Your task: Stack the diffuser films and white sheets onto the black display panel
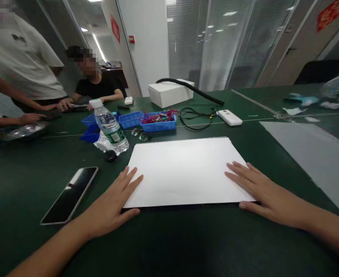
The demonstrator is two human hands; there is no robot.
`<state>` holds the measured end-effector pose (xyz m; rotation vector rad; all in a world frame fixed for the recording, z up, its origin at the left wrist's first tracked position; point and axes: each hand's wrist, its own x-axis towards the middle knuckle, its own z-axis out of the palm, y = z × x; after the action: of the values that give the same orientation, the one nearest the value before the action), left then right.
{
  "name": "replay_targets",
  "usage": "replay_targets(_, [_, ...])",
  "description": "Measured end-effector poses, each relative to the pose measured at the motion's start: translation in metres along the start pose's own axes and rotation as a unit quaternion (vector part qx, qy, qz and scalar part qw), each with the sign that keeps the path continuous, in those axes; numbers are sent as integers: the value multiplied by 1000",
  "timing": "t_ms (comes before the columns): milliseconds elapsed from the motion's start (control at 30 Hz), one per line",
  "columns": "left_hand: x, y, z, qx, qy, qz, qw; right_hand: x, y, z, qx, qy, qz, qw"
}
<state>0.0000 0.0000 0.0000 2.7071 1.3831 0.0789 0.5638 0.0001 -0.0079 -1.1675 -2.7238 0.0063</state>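
A white sheet of paper lies flat on the dark green table in front of me. My left hand rests flat at the sheet's near left corner, fingers stretched out, thumb along the near edge. My right hand lies flat on the near right corner, fingers spread over the paper. Neither hand holds anything.
A black phone lies left of my left hand. Behind the sheet are a water bottle, glasses, blue trays with coloured wires, a white box, a black cable and a white device. Two people sit at far left.
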Motion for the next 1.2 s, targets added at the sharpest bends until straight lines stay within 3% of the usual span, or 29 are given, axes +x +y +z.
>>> replay_targets(600, [1, -1, -1, 15, -7, -5, 1000, 3, -2, 3, 14, 12, 24, 1000])
replay_targets(1200, [1, 1, -1, 15, 17, 22, 999, 2, -6, 2, -1, -16, 38, 999])
